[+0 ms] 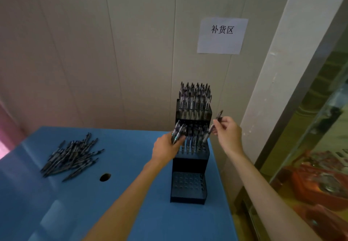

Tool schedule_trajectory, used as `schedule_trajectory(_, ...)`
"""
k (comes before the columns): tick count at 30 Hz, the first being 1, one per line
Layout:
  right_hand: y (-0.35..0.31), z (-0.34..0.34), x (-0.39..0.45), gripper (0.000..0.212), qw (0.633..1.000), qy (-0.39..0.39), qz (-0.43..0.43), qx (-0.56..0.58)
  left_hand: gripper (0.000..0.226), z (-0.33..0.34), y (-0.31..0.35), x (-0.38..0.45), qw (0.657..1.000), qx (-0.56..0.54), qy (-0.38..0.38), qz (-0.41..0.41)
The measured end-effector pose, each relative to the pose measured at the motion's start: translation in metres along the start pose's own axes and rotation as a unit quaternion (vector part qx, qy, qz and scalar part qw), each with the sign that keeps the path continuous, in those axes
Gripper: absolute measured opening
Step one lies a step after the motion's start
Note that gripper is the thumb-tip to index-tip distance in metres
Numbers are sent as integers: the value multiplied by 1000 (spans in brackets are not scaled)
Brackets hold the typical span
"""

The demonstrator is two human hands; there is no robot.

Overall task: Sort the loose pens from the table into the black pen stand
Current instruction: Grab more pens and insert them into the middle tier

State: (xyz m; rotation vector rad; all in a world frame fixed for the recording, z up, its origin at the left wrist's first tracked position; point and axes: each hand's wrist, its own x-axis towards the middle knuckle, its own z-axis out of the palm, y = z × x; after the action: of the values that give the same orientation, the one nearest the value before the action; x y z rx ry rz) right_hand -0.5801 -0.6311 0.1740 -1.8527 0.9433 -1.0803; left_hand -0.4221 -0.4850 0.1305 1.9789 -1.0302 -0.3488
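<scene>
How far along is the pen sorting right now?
Roughly halfway. Done: the stand's top tier is full of pens. In hand: the middle tier is partly filled; the left hand holds a bundle and the right hand pinches one pen beside it. Left: the bottom tier shows empty holes, and a pile lies on the table.

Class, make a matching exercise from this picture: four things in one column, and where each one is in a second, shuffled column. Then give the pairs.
Things
1. pile of loose pens
2. bundle of pens
3. single pen
4. paper sign

Places
A. on the wall
B. in the right hand
C. on the blue table, left
D. in the left hand

Pairs: 1-C, 2-D, 3-B, 4-A
</scene>
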Motion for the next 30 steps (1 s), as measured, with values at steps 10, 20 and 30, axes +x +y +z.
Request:
schedule_trajectory(10,28,-1,7,10,997,-18,-53,-51,29,4,4,5,997,-46,44,-44)
schedule_trajectory(20,34,15,12,9,986,-58,-89,-127,29,-3,-6,5,997,-41,28,-56)
schedule_trajectory(30,45,24,7,16,973,-127,-40,-189,36,-3,-11,6,997,-41,38,-50)
